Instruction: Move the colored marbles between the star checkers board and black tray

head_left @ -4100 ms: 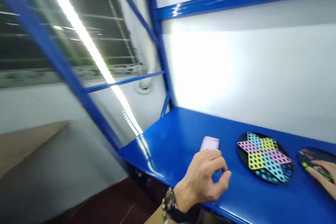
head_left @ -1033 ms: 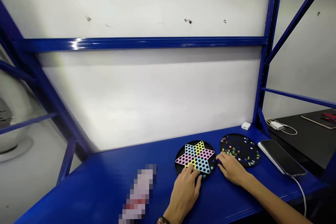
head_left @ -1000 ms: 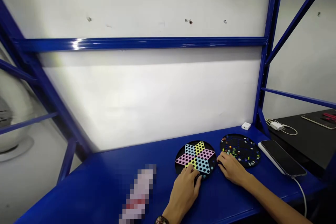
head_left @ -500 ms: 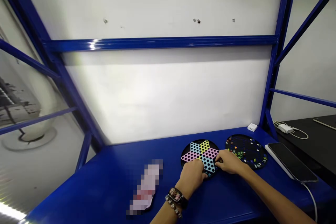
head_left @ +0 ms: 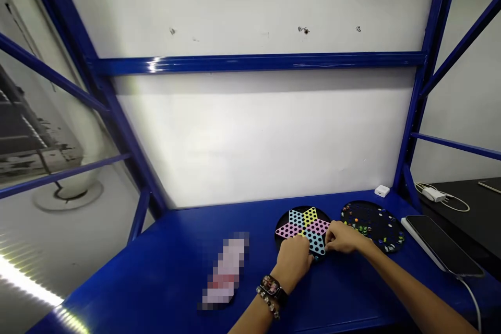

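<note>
A star-shaped Chinese checkers board [head_left: 303, 227] with pink, blue and yellow points full of dark holes lies over a round black tray [head_left: 282, 214]. My left hand [head_left: 294, 257], wearing a watch and a beaded bracelet, is closed on the board's near edge and hides one point. At the right side my right hand [head_left: 344, 237] pinches the board's edge by the pink and blue points. Both sets of fingertips are partly hidden. Beside my right hand sits a second round black tray [head_left: 378, 211] with several small colourful marbles in it.
A phone [head_left: 444, 245] rests on a white block, with a cable, at the right. A small white box [head_left: 382, 191] stands by the wall. To the left lies a blurred-out pinkish object [head_left: 225, 274]. Blue posts and a crossbar [head_left: 258, 62] frame the blue table [head_left: 156, 271].
The whole view has shifted slightly, so things appear a little further right. Both hands stay at the board, the right one a touch nearer its lower right edge.
</note>
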Motion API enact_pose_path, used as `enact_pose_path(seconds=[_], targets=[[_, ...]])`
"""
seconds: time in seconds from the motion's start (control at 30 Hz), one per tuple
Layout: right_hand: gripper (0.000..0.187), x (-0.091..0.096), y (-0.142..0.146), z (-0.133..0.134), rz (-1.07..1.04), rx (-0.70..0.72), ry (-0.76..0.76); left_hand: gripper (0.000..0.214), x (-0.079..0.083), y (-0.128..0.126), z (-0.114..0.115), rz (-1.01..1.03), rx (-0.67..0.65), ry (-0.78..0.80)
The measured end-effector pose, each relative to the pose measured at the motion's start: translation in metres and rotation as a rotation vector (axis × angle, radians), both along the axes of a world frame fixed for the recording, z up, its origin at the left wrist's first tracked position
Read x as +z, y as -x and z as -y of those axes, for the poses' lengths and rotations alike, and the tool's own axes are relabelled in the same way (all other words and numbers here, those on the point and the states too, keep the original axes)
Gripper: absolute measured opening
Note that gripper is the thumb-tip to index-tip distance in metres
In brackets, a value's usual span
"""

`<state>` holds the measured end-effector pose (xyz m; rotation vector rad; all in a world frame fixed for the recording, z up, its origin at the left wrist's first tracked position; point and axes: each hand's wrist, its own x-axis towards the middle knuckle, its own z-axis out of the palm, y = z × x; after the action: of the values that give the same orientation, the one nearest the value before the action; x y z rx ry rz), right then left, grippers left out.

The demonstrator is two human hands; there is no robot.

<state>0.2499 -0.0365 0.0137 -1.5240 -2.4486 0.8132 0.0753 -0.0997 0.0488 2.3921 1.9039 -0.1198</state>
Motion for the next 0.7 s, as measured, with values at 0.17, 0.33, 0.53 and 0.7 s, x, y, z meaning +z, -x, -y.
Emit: enact_pose_path(seconds=[0.17,0.33,0.53,0.7], targets=[[0.018,-0.002,-0.025,-0.01,-0.088,-0.175,-0.124,0.022,-0.005,0.008,0.001,0.038,-0.009,-0.028],[0.02,-0.009,-0.085,-0.017,0.071,-0.473,-0.266,0.02,-0.004,0.009,-0.003,0.058,-0.022,0.026],[0.036,-0.022,-0.086,-0.002,-0.124,-0.526,-0.35,0.024,0.002,0.004,-0.004,-0.023,-0.041,0.052],[0.036,-0.021,-0.031,0.013,-0.454,-0.373,-0.258,0.024,0.0,0.0,-0.002,-0.026,-0.023,0.022]])
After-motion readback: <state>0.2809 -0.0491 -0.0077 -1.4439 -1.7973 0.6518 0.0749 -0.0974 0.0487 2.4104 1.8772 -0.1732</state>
